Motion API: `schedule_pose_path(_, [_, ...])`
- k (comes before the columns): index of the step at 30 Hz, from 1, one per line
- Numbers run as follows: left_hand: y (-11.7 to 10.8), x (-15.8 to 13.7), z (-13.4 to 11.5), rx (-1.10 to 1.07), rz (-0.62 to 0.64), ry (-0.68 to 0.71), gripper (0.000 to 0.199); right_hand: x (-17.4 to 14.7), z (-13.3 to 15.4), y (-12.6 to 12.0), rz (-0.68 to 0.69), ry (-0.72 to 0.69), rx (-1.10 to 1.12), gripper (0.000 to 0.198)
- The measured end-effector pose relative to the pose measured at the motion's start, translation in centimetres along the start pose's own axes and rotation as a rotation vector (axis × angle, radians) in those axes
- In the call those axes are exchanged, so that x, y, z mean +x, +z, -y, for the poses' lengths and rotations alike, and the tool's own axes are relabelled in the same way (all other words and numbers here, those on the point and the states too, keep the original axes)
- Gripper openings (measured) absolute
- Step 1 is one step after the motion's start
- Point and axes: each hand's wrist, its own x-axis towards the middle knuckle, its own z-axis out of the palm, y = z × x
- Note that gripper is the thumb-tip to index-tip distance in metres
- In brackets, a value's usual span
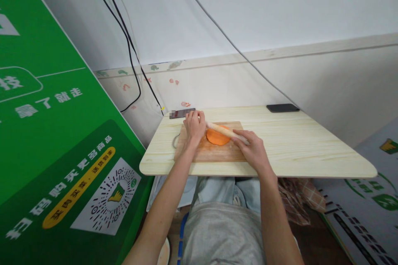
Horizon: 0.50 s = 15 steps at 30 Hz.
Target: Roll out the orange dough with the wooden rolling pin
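A flattened round of orange dough [216, 138] lies on a wooden cutting board [214, 156]. Across it, slanting down to the right, rests a pale wooden rolling pin [224, 131]. My left hand [195, 124] is closed around the pin's far left end. The near right end is under my right hand [252, 148], its fingers bent over the wood. Both palms are hidden from this angle. The board's metal loop handle [174, 141] sticks out on the left.
The light wood-grain table [295, 149] stands against a white wall. Toward its back edge are a dark phone [282, 108] on the right and another phone [183, 113] on the left. A green printed panel [62, 132] rises at the left, and cables hang down the wall.
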Motion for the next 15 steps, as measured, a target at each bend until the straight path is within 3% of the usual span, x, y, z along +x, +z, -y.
schedule_pose_path(6, [-0.12, -0.05, -0.15, 0.01, 0.009, -0.009, 0.039, -0.19, 0.4, 0.14, 0.115, 0.007, 0.02, 0.03])
schedule_pose_path(15, [-0.24, -0.09, -0.35, 0.014, 0.038, -0.009, 0.039, -0.12, 0.44, -0.02, 0.109, -0.031, 0.01, 0.032])
